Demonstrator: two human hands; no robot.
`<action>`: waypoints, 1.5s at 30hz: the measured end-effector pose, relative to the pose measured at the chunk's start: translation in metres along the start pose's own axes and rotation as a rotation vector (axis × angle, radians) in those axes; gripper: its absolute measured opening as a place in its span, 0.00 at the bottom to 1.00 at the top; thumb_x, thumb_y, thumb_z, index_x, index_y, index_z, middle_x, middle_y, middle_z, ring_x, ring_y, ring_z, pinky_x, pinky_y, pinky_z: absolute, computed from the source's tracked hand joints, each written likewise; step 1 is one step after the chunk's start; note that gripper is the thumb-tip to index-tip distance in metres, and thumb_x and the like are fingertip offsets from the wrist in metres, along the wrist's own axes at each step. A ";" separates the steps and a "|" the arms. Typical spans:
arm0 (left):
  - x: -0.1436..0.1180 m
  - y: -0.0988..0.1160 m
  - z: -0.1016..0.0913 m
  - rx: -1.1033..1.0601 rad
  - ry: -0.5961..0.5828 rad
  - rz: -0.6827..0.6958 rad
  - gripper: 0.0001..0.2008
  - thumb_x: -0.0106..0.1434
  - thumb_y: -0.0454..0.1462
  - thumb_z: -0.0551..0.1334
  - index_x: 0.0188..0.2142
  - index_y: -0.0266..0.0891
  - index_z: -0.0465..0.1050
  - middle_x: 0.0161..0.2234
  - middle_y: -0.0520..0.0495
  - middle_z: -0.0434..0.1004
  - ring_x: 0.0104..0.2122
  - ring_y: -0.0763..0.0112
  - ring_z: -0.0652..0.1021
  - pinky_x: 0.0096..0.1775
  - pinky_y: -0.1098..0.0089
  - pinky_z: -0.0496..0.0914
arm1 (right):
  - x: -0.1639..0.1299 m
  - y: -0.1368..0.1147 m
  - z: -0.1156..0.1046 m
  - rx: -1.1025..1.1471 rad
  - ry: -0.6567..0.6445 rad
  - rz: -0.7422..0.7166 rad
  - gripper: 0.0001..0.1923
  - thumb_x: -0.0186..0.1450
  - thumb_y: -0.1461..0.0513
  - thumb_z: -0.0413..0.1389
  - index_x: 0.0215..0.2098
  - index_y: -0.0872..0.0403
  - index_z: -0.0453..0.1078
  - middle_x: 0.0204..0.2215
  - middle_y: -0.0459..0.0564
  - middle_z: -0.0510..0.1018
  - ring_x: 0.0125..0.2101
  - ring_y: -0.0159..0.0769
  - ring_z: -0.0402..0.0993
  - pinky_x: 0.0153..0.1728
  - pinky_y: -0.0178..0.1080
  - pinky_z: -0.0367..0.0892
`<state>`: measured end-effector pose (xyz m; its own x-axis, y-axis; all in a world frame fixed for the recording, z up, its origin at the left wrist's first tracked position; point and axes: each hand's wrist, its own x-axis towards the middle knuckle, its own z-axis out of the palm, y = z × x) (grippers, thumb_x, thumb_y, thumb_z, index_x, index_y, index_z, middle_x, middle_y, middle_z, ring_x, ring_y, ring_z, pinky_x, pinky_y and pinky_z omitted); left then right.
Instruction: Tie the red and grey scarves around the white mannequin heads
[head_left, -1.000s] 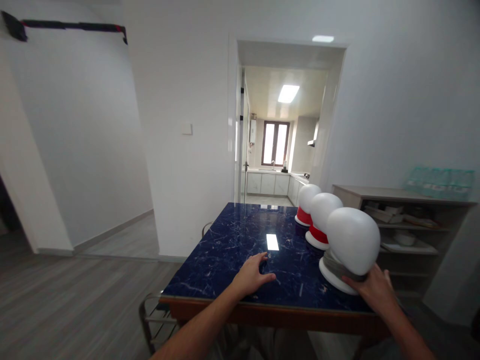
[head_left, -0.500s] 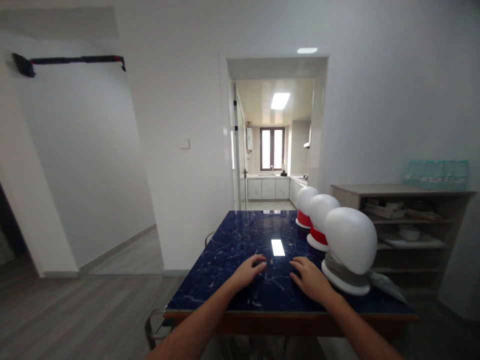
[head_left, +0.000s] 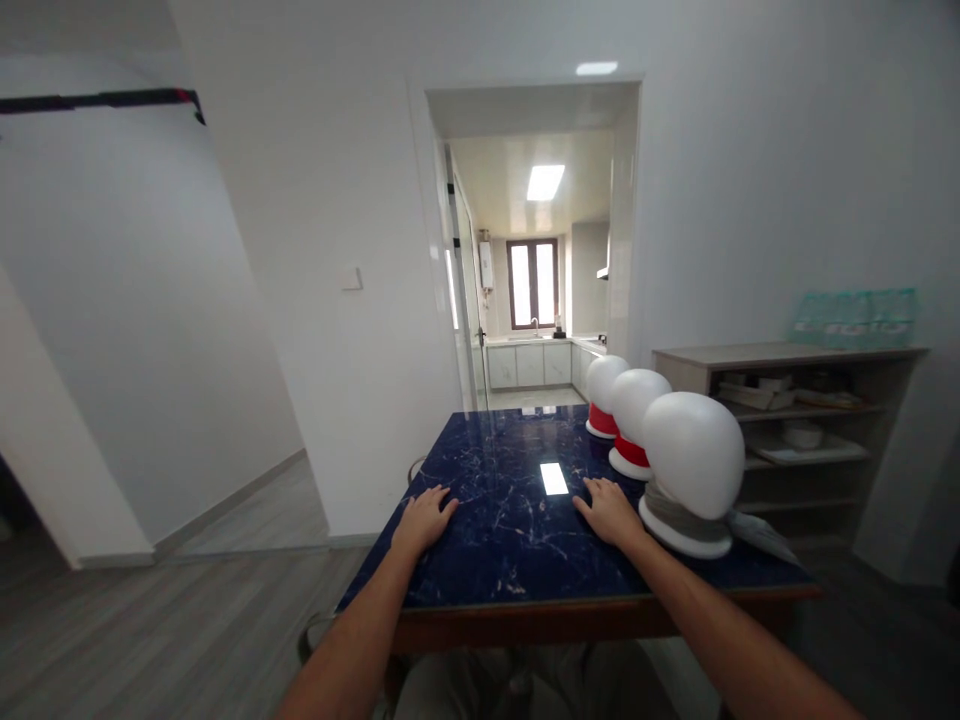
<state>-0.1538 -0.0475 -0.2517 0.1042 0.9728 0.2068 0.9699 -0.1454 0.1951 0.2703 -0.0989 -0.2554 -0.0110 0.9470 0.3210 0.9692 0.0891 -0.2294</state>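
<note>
Both of my hands lie flat, palms down, on a dark blue marble table. My left hand rests near the table's left edge and holds nothing. My right hand rests mid-table, just left of the nearest white mannequin head, which wears a grey band at its neck. Behind it stand two more white heads with red bands, in a row along the table's right side. A grey cloth end trails right of the nearest head.
A wooden shelf unit with papers and bowls stands right of the table. Straight ahead a doorway opens into a kitchen. A chair back shows below the table's left corner. Grey wood floor spreads left.
My right hand left the nearest head's base and came down flat on the table. My left hand slid left toward the table edge. The grey cloth end now lies free.
</note>
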 end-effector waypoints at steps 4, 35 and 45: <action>0.002 -0.001 -0.002 -0.014 0.020 0.006 0.30 0.76 0.52 0.50 0.68 0.42 0.70 0.72 0.40 0.64 0.72 0.52 0.64 0.72 0.45 0.53 | -0.001 -0.001 -0.003 -0.013 0.048 -0.009 0.35 0.76 0.47 0.49 0.71 0.63 0.66 0.69 0.67 0.67 0.69 0.56 0.61 0.69 0.50 0.52; -0.001 0.001 -0.004 -0.021 0.047 0.018 0.28 0.76 0.50 0.51 0.67 0.42 0.71 0.71 0.41 0.66 0.71 0.54 0.65 0.71 0.48 0.55 | -0.005 -0.002 -0.011 0.044 0.036 -0.072 0.23 0.75 0.55 0.51 0.57 0.61 0.78 0.61 0.65 0.76 0.63 0.51 0.69 0.64 0.44 0.60; -0.002 0.003 -0.007 -0.031 0.038 0.005 0.28 0.76 0.50 0.51 0.67 0.41 0.72 0.71 0.40 0.65 0.71 0.53 0.65 0.71 0.48 0.56 | -0.005 -0.002 -0.011 0.031 0.030 -0.068 0.24 0.75 0.55 0.51 0.58 0.61 0.78 0.62 0.65 0.76 0.63 0.52 0.69 0.65 0.45 0.61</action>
<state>-0.1529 -0.0511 -0.2447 0.1003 0.9646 0.2438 0.9622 -0.1564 0.2230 0.2713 -0.1070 -0.2460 -0.0687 0.9288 0.3642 0.9584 0.1628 -0.2345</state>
